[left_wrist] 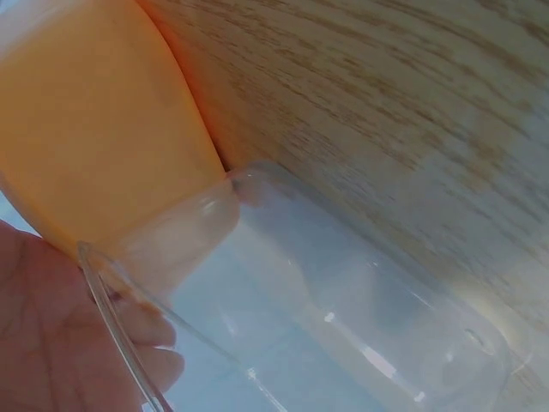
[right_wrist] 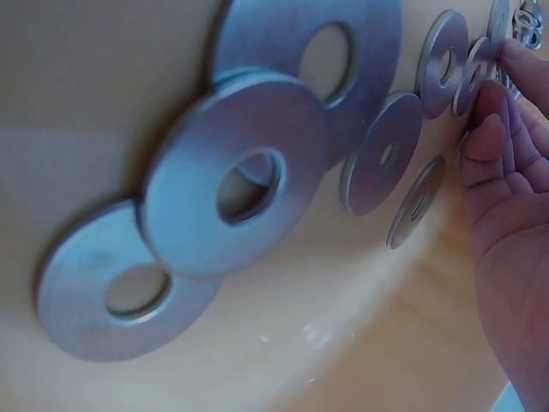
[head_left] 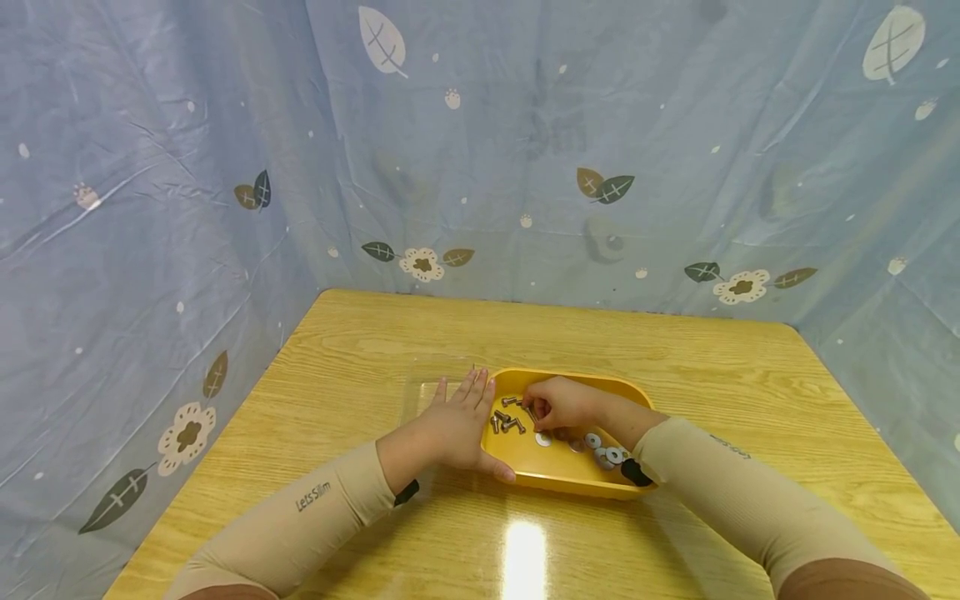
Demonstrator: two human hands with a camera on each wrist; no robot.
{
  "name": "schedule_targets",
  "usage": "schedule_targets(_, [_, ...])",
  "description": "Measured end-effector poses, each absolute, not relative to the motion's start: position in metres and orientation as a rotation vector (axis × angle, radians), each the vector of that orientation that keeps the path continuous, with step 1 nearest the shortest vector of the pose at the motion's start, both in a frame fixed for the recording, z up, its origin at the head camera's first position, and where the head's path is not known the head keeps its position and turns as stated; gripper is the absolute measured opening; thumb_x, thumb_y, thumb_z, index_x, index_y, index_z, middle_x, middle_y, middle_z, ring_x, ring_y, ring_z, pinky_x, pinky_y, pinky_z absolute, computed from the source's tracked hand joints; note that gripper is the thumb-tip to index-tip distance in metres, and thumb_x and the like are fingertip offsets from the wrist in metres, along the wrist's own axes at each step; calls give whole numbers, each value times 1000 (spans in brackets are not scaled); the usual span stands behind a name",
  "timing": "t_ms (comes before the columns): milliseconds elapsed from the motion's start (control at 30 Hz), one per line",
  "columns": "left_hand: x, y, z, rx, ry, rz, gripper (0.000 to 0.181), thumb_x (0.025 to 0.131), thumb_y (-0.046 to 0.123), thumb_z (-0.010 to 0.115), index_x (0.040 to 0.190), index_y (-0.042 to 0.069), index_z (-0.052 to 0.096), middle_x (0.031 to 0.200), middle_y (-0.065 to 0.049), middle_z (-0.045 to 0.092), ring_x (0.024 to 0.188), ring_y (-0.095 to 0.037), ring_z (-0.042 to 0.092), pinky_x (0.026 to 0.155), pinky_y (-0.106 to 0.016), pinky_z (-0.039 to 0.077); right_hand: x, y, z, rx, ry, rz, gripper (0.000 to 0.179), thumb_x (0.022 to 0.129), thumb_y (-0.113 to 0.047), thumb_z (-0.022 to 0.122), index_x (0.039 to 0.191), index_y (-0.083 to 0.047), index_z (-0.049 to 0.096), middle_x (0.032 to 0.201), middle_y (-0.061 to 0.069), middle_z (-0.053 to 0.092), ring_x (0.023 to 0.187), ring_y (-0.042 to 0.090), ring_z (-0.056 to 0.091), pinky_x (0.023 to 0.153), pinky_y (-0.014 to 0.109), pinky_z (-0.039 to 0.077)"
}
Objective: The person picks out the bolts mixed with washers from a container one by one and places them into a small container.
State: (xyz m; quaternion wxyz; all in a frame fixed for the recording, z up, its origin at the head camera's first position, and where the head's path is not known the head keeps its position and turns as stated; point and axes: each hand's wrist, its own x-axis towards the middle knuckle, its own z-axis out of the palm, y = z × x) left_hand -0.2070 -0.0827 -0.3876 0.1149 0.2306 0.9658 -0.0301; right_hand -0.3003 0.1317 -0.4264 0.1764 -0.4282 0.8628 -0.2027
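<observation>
A yellow tray (head_left: 540,479) holds several metal bolts (head_left: 502,418) at its left end and several flat washers (head_left: 614,455) toward its right. My left hand (head_left: 453,429) lies against the tray's left side, fingers straight and spread, thumb along the near rim. My right hand (head_left: 562,404) reaches inside the tray, fingertips curled at a bolt (head_left: 532,413) that they seem to pinch. Close to those fingertips lies a washer (head_left: 543,438). Larger washers (right_wrist: 236,176) overlap one another in the right wrist view, behind the right hand (right_wrist: 515,189).
A clear plastic container (left_wrist: 360,283) stands left of the tray, partly behind the left hand. Both are on a wood-grain table (head_left: 360,350). Blue patterned cloth (head_left: 510,150) hangs around the table's back and sides.
</observation>
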Motion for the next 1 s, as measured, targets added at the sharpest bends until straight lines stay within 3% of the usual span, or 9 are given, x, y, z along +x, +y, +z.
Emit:
schedule_targets(400, [-207,-84,-388,678,2827,-100,134,50,95,28,147,7,1,152,-11,-10,139,-26,-6,107,-56,3,-302,135,-419,-1271,2446,-637,25,79,-10,69,102,-5,61,74,-7,59,64,3,54,61,21,47])
schedule_targets(1000, [-206,-86,-391,700,2833,-83,134,51,94,31,147,6,3,151,-12,-9,139,-27,-6,107,-56,4,-295,144,-382,-1196,2483,-945,27,83,-11,67,107,-1,60,82,-4,61,77,9,60,70,23,50])
